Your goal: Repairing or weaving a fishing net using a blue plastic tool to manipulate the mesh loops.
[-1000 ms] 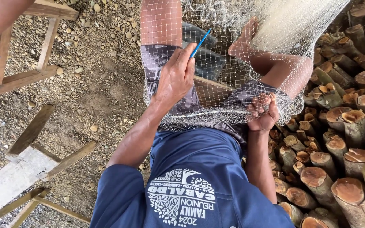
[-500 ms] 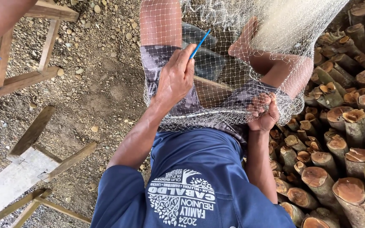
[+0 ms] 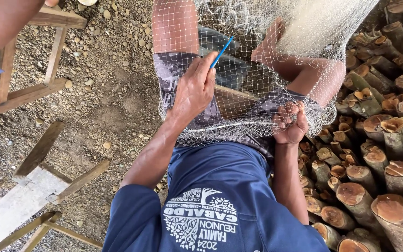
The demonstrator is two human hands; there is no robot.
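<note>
Head view looks straight down on gravel ground, the widest thing in frame, with pale wooden frames lying at the left and a stack of cut logs filling the right side.

Next in size is the fishing net, a fine whitish mesh draped over both of my knees and bunched thicker toward the upper right. It hangs across my patterned shorts and ends just above the hem of my blue shirt.

My left hand lies on top of the mesh over the left thigh, its grip pinched closed around a slim blue netting needle. The needle's long axis slants up and to the right, away from the knuckles, with its tip pointing at the open mesh between the knees.

My right hand sits lower and to the right, near the right knee, its grip clenched on a gathered fold of the net, pulling that edge taut.

So the needle tip stands above and to the left of the held fold, well apart from it, and the left hand is the nearer one to the mesh between.
</note>
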